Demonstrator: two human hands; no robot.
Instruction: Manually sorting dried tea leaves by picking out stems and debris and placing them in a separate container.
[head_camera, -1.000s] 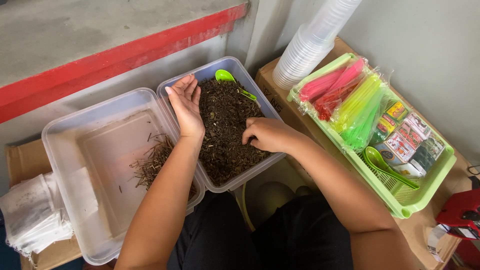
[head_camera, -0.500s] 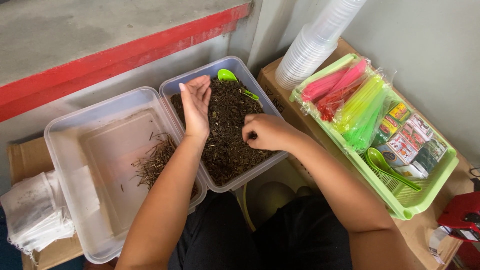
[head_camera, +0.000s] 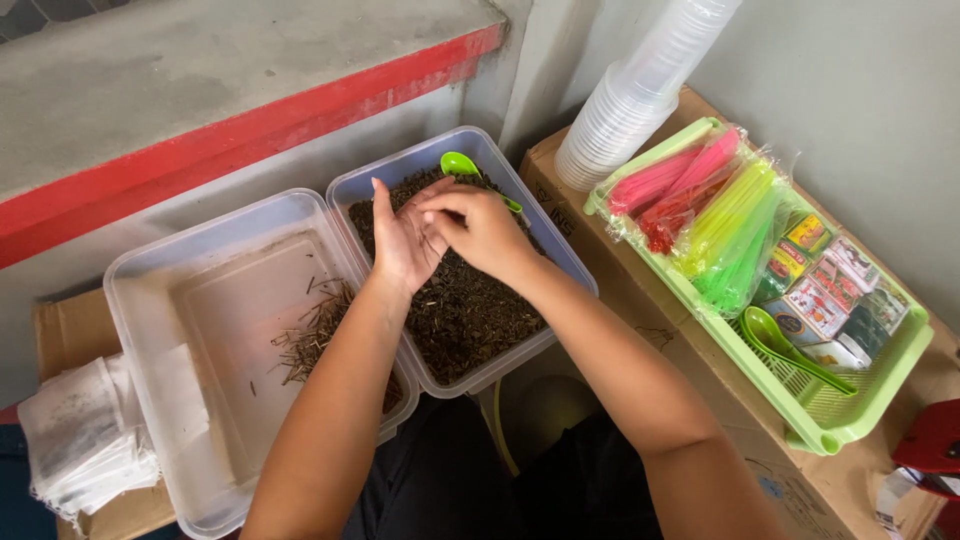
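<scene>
Above tub of dark dried leaves (head_camera: 470, 310): left hand (head_camera: 402, 240) spread, palm up; right hand (head_camera: 478, 228) fingertips pinched into palm, contents hidden. Green scoop (head_camera: 462, 166) partly covered behind hands.

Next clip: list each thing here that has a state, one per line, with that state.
Right tub: lid off, filled with dark dried leaves.
Left tub: lid off, nearly bare, small heap of dry stems.
Left hand: open, palm up over the right tub.
Right hand: fingertips pinched at the left palm.
Green scoop: resting in the leaves.
Plastic cups: stacked, lying tilted.
Green tray: loaded with straw packs, small boxes and a spoon.
</scene>
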